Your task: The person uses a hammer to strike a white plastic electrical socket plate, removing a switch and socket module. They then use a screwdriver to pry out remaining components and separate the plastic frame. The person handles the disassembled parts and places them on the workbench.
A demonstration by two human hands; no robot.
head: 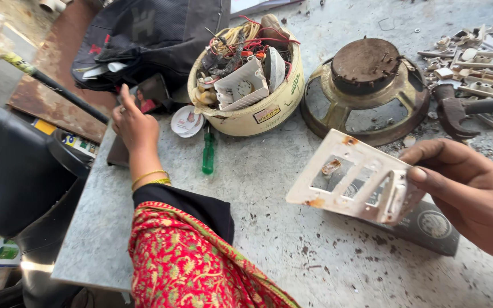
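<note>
While the right hand (475, 194) pinches the switch plate's (349, 177) edge, it hangs tilted.

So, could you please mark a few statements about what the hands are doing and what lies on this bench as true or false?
1. The right hand holds a white switch plate by one corner. True.
2. The left hand grips the green screwdriver. False: the screwdriver lies untouched on the table; the left hand rests on a dark flat object near the black bag.
3. The cream bowl is empty. False: it is packed with wires and switch parts.
4. A hammer lies to the right of the rusty speaker frame. True.
5. The switch plate's openings are all filled with switches. False: the openings look mostly empty.
</note>
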